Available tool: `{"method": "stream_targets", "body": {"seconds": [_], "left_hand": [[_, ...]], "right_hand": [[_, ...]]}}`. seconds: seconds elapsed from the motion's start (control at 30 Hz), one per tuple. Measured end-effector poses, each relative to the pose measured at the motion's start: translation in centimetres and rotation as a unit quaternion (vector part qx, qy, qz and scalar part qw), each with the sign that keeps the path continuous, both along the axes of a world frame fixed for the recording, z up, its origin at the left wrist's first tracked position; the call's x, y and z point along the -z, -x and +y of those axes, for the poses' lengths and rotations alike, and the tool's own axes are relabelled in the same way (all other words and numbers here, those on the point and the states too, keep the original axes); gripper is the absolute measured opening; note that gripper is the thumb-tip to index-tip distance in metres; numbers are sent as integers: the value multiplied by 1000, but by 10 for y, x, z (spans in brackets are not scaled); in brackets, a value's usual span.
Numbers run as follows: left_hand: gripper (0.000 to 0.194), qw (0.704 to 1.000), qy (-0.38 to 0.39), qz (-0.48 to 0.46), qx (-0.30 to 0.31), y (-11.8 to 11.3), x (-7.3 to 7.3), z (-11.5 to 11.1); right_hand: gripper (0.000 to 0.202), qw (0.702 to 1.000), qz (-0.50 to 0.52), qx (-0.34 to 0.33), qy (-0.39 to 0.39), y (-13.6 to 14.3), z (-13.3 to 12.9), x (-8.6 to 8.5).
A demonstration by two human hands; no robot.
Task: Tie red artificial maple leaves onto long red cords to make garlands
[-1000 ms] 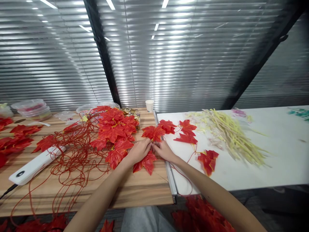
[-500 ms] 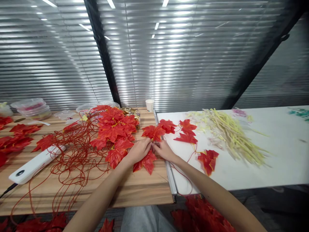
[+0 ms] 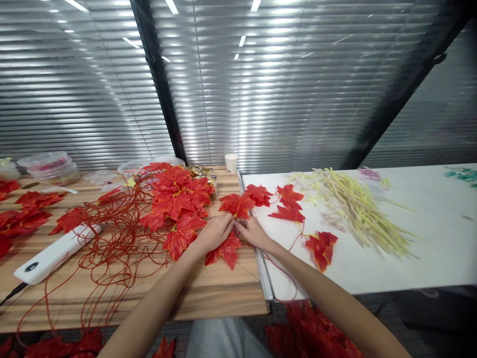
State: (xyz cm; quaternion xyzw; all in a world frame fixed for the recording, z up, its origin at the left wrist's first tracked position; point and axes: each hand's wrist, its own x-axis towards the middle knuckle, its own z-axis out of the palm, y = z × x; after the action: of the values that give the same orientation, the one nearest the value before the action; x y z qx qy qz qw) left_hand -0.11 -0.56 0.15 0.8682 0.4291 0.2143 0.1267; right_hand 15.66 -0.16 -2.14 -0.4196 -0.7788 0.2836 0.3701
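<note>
My left hand (image 3: 218,231) and my right hand (image 3: 252,231) meet at the wooden table's right edge, fingertips pinched together. Between them is the stem end of a red artificial maple leaf (image 3: 237,204), which fans out just beyond my fingers. Another red leaf (image 3: 226,250) lies under my left hand. What exactly each fingertip grips is too small to see. A red cord (image 3: 285,272) runs from near my right hand over the white table, with several leaves strung along it, one maple leaf (image 3: 321,248) lying beside my right forearm.
A pile of red leaves (image 3: 175,196) and tangled red cord (image 3: 115,238) lie left of my hands. A white cabled device (image 3: 55,253) sits farther left. Yellow-green strips (image 3: 363,214) cover part of the white table (image 3: 439,248). A paper cup (image 3: 231,163) stands behind.
</note>
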Motion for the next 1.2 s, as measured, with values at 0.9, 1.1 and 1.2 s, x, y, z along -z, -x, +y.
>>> {"method": "stream_targets", "body": {"seconds": [0.9, 1.1, 1.2], "left_hand": [[19, 999, -19, 27, 0, 0, -2, -1], [20, 1000, -13, 20, 4, 0, -3, -1], [19, 1000, -13, 19, 3, 0, -2, -1]], "right_hand": [[25, 1000, -9, -1, -7, -1, 3, 7], [25, 1000, -20, 0, -19, 0, 2, 5], [25, 1000, -19, -3, -17, 0, 3, 5]]}}
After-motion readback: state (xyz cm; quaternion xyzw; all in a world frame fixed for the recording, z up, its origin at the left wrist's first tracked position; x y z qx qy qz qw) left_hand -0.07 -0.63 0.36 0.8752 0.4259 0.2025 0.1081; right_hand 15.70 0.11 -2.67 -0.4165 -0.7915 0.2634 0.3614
